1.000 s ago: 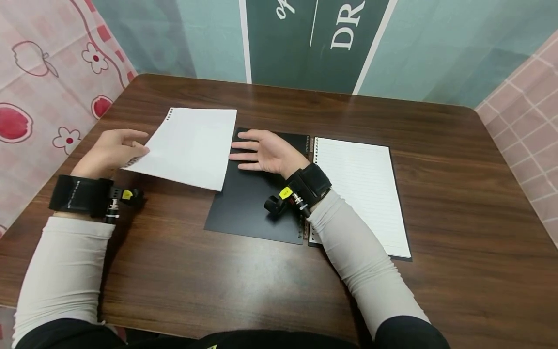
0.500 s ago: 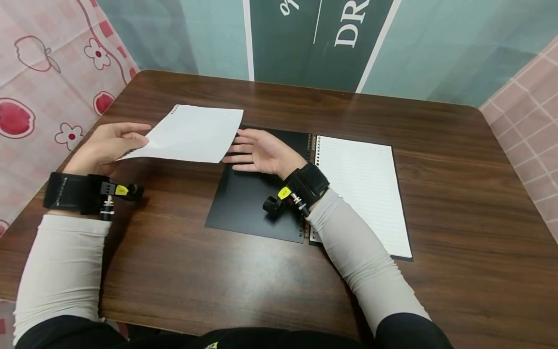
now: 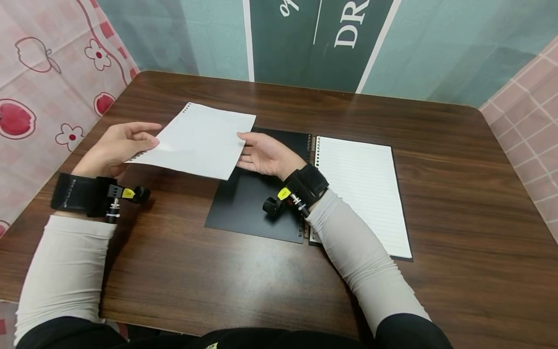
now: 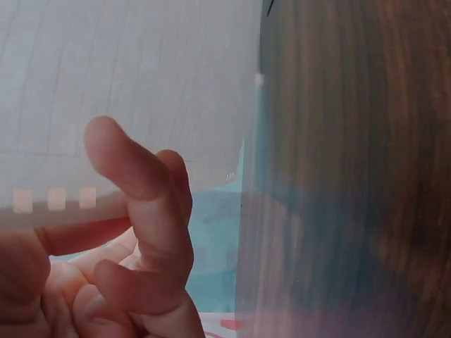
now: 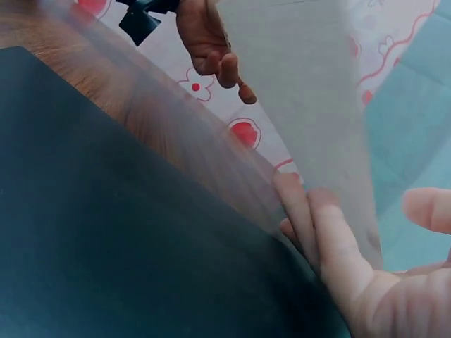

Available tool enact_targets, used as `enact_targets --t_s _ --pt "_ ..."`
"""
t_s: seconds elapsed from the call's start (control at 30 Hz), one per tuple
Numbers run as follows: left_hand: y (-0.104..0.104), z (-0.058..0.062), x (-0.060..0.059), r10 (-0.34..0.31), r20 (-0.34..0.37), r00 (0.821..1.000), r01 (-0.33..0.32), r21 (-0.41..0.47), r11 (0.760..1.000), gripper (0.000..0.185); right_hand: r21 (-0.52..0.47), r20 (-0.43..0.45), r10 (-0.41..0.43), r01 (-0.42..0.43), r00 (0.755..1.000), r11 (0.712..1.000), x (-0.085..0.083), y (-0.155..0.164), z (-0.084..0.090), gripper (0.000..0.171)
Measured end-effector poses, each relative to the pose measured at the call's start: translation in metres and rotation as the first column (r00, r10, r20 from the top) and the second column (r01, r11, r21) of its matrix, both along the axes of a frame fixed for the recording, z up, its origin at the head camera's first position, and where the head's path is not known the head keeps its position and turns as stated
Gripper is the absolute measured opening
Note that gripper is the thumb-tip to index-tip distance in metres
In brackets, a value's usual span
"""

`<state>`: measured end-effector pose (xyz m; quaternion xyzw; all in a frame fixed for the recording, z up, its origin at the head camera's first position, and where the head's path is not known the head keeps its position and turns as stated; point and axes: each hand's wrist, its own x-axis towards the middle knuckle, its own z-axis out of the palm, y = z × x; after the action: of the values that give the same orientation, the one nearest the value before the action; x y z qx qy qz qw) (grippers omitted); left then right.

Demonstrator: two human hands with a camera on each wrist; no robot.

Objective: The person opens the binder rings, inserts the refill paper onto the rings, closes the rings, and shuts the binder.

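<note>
You are holding a loose punched sheet (image 3: 198, 140) between both hands, lifted just off the table (image 3: 270, 271) and left of the open notebook (image 3: 305, 186), its near corner hanging over the notebook's black cover (image 3: 248, 208). Your left hand (image 3: 115, 148) is pinching the sheet's punched edge, thumb on top and fingers curled beneath; the left wrist view is showing those curled fingers (image 4: 141, 225) under the paper. Your right hand (image 3: 266, 155) is sitting above the black cover with fingers nearly straight, fingertips meeting the sheet's right edge; the right wrist view is showing fingers under the paper and the thumb apart, so a firm pinch there cannot be confirmed. The lined page (image 3: 362, 189) is lying flat right of the notebook's spine. Judging from this, you are mid-carry with a detached page. Any next move is calling for a surer right-hand hold and keeping the sheet level so it is not buckling
</note>
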<state>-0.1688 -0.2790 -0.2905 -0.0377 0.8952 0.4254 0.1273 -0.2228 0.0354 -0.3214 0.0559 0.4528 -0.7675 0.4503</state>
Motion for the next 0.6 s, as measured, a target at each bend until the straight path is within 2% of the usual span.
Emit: enact_targets --t_s 0.17,0.4,0.6 --pt "0.003 -0.003 -0.002 -0.021 0.025 0.999 0.02 0.057 0.998 0.055 0.062 -0.051 0.004 -0.001 0.999 0.998 0.001 -0.002 0.0 0.018" --pt "0.007 -0.007 -0.002 -0.052 0.079 0.996 0.04 0.14 0.989 0.055 0.179 -0.15 -0.001 0.028 0.989 0.983 0.0 -0.002 -0.002 0.038" --pt "0.007 -0.011 -0.004 -0.119 0.19 0.974 0.081 0.196 0.977 0.061 0.212 -0.187 -0.004 0.044 0.982 0.976 -0.001 -0.001 0.001 0.04"
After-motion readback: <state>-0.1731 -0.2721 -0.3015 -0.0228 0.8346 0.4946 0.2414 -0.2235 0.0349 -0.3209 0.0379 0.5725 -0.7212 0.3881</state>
